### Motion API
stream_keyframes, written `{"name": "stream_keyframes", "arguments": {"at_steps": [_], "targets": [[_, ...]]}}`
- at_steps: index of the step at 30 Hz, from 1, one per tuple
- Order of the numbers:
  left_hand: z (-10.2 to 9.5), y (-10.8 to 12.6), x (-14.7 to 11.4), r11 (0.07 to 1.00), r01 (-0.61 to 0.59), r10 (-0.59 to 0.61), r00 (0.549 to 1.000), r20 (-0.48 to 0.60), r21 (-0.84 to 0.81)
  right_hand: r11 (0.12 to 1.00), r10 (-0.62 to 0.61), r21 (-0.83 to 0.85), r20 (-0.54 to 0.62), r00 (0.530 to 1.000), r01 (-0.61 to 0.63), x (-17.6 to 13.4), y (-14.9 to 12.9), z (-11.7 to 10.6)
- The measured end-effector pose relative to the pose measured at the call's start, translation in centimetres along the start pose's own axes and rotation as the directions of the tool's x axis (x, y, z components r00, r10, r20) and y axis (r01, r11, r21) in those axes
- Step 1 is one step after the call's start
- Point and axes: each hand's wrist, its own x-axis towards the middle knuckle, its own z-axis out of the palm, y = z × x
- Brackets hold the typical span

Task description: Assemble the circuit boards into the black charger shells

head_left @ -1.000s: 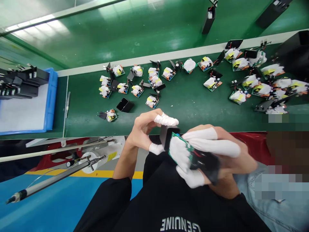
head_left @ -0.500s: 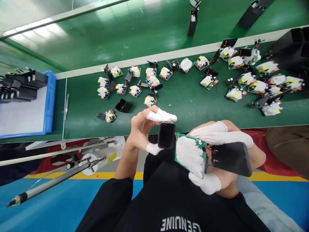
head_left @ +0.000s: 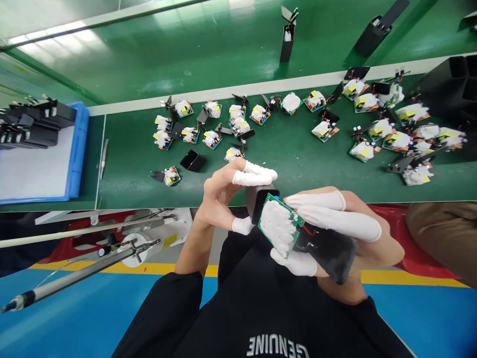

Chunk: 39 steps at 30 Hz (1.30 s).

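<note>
My left hand (head_left: pixel 227 196), with white finger cots, is closed around a black plastic case (head_left: pixel 257 200) held near the table's front edge. Gripped in my right hand (head_left: pixel 346 219), also in finger cots, is a green circuit board (head_left: pixel 278 224) coated with thick white paste. A black end plate (head_left: pixel 331 251) hangs from the board on short wires and lies against my right palm. The board's left edge is at the mouth of the case and overlaps it in view; whether it has entered the case I cannot tell.
Several pasted boards (head_left: pixel 190 134) lie across the green table (head_left: pixel 283 164). An open black case (head_left: pixel 193 160) lies left of centre. At the far left stands a blue bin (head_left: pixel 77 154) holding filled cases. Black cases (head_left: pixel 443 84) are stacked at right. A metal rod (head_left: pixel 74 278) juts out below the table.
My right hand has moved left with the circuit board, bringing it up to the case. My left hand has turned the case so its mouth faces the board more.
</note>
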Motion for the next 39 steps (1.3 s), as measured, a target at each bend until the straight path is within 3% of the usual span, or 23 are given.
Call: {"name": "stream_keyframes", "arguments": {"at_steps": [4,7,14,28,39], "targets": [[0.3,0.6,0.3,1.0,-0.016,0.016,1.0,0.013,-0.019,0.992,-0.122,0.02,-0.08,0.989,0.124,0.4,-0.1,-0.1],[0.4,0.9,0.5,1.0,-0.026,0.026,1.0,0.017,-0.015,0.993,-0.118,0.011,-0.11,0.987,0.12,0.3,0.2,0.2],[0.4,0.9,0.7,0.999,-0.048,0.047,0.998,0.037,0.024,0.994,-0.097,0.042,-0.065,0.993,0.1,-0.3,0.8,0.3],[0.5,0.4,0.7,0.998,-0.046,0.045,0.998,0.036,0.03,0.993,-0.078,-0.093,-0.011,0.997,0.077,0.0,0.5,0.0],[0.6,-0.4,-0.1,1.0,-0.019,0.019,0.997,0.074,0.007,0.994,-0.104,-0.04,0.045,0.994,0.106,0.4,1.3,-0.4]]}}
